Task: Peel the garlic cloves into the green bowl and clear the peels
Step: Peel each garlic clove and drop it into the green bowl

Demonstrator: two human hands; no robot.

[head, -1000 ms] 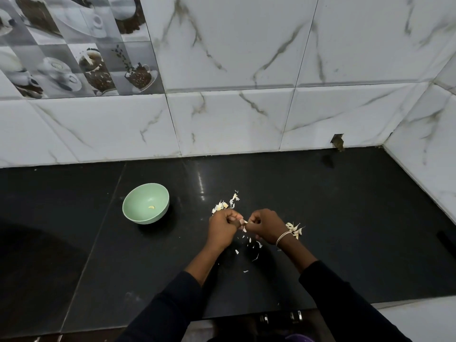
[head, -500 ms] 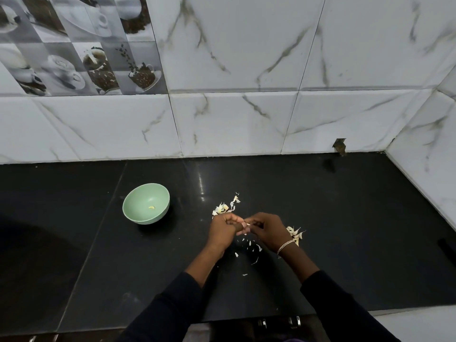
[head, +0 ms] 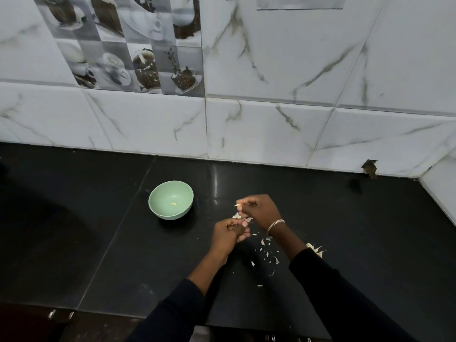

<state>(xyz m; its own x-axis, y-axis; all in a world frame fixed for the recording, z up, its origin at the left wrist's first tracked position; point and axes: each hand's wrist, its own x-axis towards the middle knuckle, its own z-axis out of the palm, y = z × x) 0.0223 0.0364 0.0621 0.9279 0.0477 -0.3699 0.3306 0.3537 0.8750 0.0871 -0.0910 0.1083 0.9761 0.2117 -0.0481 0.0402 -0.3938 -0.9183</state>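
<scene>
The green bowl (head: 170,200) stands on the black counter with one peeled clove (head: 174,204) inside. To its right, my right hand (head: 259,211) pinches a small pale garlic clove (head: 237,205) at its fingertips, a little above the counter. Just below it, my left hand (head: 228,233) is curled with its fingertips pinched together on a bit of peel. Between the two hands a small heap of peels (head: 240,216) shows, partly hidden. Loose peel flakes (head: 267,255) lie scattered under my right forearm.
More garlic pieces (head: 315,249) lie beside my right sleeve, partly covered by it. The black counter (head: 98,243) runs to a marble-tiled wall (head: 246,129) at the back and a side wall (head: 441,193) at the right.
My hands have come apart: the right one has lifted toward the bowl with a clove, the left stays lower. The camera has swung left, so everything sits further right in view.
</scene>
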